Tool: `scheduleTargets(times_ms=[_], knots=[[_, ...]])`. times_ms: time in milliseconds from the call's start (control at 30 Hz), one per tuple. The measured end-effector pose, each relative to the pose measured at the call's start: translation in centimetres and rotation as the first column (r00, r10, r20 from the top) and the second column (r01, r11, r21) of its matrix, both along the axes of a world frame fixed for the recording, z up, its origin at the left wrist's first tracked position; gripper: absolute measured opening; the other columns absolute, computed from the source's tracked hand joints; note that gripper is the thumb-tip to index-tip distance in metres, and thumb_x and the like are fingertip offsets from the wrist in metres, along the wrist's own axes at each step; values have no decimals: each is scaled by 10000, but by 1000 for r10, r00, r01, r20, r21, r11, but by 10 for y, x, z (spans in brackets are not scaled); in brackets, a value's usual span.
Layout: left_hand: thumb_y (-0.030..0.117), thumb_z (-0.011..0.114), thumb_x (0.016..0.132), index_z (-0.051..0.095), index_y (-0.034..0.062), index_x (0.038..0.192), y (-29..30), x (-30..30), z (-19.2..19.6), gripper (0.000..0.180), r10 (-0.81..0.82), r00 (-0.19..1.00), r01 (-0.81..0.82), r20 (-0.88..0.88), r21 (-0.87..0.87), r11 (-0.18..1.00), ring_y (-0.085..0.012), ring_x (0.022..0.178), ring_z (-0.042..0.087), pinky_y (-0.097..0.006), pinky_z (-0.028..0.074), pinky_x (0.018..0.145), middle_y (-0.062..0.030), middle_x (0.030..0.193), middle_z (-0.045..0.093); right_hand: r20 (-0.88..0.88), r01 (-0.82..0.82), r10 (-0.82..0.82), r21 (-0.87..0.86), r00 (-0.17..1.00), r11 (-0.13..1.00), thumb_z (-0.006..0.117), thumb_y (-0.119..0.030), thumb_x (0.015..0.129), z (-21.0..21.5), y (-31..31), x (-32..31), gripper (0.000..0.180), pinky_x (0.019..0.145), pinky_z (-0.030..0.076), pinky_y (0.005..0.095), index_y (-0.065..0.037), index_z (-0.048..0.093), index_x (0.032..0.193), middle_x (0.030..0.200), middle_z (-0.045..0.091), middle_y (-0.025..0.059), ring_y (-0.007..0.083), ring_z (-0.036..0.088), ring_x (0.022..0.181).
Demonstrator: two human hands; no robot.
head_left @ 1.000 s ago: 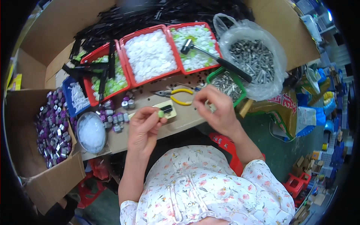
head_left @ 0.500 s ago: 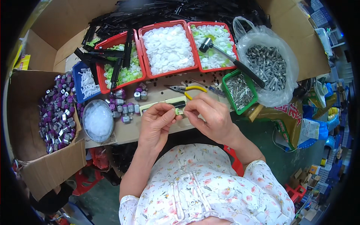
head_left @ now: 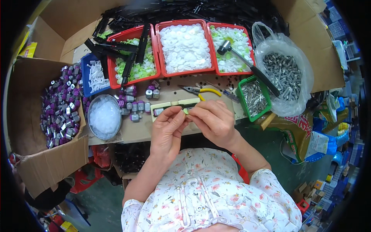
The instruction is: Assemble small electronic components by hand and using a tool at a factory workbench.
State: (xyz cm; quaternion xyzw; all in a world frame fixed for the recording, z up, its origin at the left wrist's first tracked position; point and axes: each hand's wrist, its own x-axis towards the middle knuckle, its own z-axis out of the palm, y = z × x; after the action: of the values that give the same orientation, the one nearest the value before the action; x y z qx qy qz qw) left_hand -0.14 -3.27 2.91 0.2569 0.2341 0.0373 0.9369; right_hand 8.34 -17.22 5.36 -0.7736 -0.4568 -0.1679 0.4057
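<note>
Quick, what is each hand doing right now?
Left hand: fingers pinched on a small pale green part.
Right hand: fingers closed on the same part.

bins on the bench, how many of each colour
red bins: 3
blue bin: 1
green bin: 1
total: 5

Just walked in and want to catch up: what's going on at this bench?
A person sits at a cluttered workbench, both hands together over its front edge. The left hand and right hand pinch a small pale green part between their fingertips, just in front of a cream fixture. Yellow-handled pliers and a hammer lie unused behind.
</note>
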Motion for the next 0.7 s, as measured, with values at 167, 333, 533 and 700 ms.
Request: scheduleTargets(times_ms=[167, 333, 533, 700], knots=[[-23, 675, 891, 639, -4, 1218, 10, -6, 1, 329, -34, 996, 15, 86, 216, 976, -136, 888, 660, -279, 562, 855, -48, 948, 659, -94, -95, 98, 45, 991, 995, 745, -40, 758, -5, 8, 3, 195, 684, 464, 342, -46, 659, 932, 888, 635, 56, 226, 640, 772], [-57, 693, 866, 701, -30, 1108, 22, -12, -1, 243, -121, 982, 18, 143, 571, 821, -109, 883, 627, -223, 535, 791, -55, 972, 631, -240, -220, 221, 29, 945, 975, 730, 11, 757, -4, 10, 7, 195, 672, 486, 333, -30, 661, 935, 891, 638, 84, 251, 644, 770], [-32, 729, 840, 698, -22, 1121, 28, -13, -1, 283, -80, 992, -13, 94, 726, 688, -123, 879, 621, -224, 492, 759, -57, 988, 644, -287, -250, 239, 0, 928, 968, 713, 22, 765, -17, 19, 14, 192, 664, 493, 338, -29, 666, 945, 919, 622, 106, 263, 640, 787], [13, 800, 731, 709, 4, 1090, 46, -17, -6, 371, 34, 993, -113, 114, 993, -46, -253, 914, 621, -337, 495, 773, -109, 972, 641, -244, -220, 175, -170, 954, 960, 704, -35, 789, -34, 26, 24, 166, 707, 462, 374, -48, 665, 949, 934, 586, 91, 264, 613, 813]])
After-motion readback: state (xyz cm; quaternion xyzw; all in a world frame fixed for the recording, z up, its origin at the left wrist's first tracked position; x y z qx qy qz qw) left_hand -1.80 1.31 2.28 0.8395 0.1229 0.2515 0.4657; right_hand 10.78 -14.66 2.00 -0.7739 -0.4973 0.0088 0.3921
